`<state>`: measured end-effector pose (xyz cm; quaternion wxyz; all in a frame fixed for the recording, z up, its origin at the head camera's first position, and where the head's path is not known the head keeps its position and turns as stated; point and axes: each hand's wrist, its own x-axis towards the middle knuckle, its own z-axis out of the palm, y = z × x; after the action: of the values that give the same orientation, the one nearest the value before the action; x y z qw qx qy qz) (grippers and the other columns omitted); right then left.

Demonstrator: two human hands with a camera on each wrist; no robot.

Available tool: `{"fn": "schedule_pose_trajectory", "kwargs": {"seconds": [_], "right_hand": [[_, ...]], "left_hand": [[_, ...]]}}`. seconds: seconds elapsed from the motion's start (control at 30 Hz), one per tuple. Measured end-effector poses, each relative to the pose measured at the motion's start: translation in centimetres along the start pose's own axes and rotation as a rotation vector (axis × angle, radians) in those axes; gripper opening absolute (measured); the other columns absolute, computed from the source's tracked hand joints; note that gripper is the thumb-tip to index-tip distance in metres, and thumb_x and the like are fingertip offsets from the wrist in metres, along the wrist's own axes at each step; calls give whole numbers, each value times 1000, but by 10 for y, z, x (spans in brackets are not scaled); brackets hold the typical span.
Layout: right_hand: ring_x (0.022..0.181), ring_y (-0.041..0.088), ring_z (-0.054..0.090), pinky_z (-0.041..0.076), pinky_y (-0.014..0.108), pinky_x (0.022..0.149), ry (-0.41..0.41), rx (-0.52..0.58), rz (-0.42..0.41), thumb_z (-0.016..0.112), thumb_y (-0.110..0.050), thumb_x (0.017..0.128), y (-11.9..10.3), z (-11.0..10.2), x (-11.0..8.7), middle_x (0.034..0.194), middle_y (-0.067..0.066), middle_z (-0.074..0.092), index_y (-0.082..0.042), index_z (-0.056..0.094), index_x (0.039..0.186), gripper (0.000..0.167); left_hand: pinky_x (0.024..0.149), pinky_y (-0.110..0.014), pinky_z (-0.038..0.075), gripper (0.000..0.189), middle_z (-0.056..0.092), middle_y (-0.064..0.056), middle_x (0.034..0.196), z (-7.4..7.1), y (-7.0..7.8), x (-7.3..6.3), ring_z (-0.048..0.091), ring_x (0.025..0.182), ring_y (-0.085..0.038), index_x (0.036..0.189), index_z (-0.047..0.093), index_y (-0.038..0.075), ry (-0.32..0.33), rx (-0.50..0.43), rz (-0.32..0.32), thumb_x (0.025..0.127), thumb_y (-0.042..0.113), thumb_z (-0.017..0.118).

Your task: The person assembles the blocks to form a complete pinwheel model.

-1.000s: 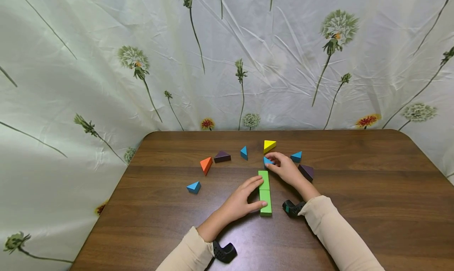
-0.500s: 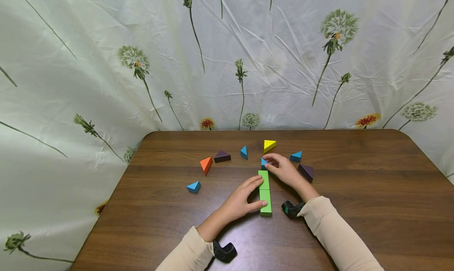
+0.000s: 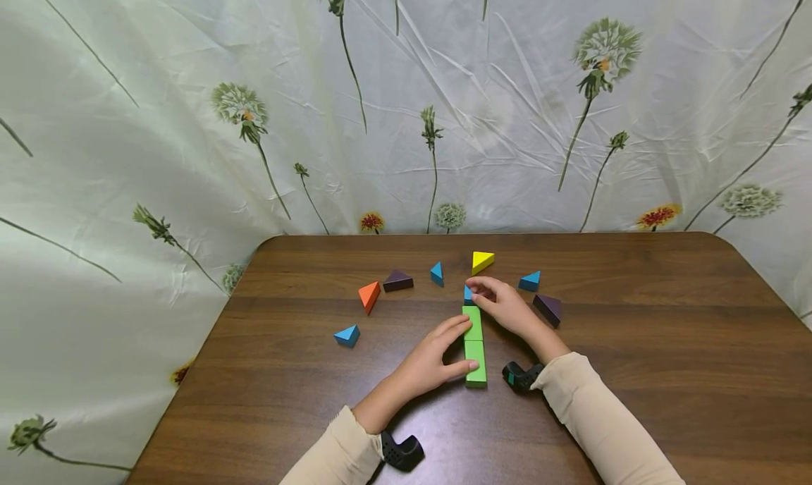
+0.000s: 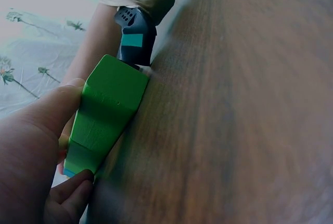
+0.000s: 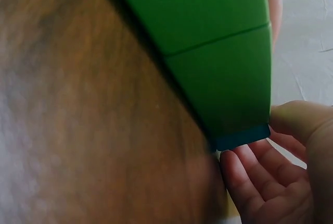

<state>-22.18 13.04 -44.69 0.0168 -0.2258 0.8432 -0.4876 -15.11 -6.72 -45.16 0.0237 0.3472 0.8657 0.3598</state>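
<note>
Two green rectangular blocks lie end to end on the table, a far green block (image 3: 472, 330) and a near green block (image 3: 475, 373). My left hand (image 3: 423, 365) rests along their left side, its thumb touching the near one and its fingertips the far one. My right hand (image 3: 507, 310) pinches a small blue triangular block (image 3: 468, 296) at the far end of the green row. In the right wrist view, that blue block (image 5: 243, 137) sits against the green end face, with thumb and fingers around it. My fingers partly hide it in the head view.
Around the row lie a yellow triangle (image 3: 482, 261), an orange triangle (image 3: 368, 297), two purple triangles, the left purple triangle (image 3: 397, 281) and the right purple triangle (image 3: 548, 309), and three more blue triangles. A flowered curtain (image 3: 406, 104) hangs behind the brown table (image 3: 634, 309).
My right hand has moved slightly left with the blue triangular block, bringing it from the right into line with the green blocks' far end. My left hand has stayed in place.
</note>
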Motion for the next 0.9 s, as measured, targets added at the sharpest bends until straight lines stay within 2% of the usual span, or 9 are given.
{"fn": "schedule_pose_trajectory", "kwargs": {"seconds": [0.23,0.47,0.9], "right_hand": [[105,29,51,43,43,85,-49,-16,-18,50,-11,93,-4,-2,-2,122,16,52,2,50,125,34],[97,26,54,44,40,81,-69,4,-28,51,-12,93,-3,-2,-2,118,15,54,2,52,123,33],[93,23,54,45,37,78,-76,34,-37,50,-9,91,-1,-1,-3,111,13,57,1,53,121,31]], "left_hand": [[101,-35,28,64,30,0,142,0,0,0,27,129,-14,137,37,7,-1,2,-2,85,38,60],[101,-34,28,64,30,0,142,1,0,-1,27,128,-14,137,38,7,5,-1,-3,85,38,60],[101,-34,29,64,31,0,142,1,-1,0,27,128,-14,136,38,7,10,8,1,85,38,60]]}}
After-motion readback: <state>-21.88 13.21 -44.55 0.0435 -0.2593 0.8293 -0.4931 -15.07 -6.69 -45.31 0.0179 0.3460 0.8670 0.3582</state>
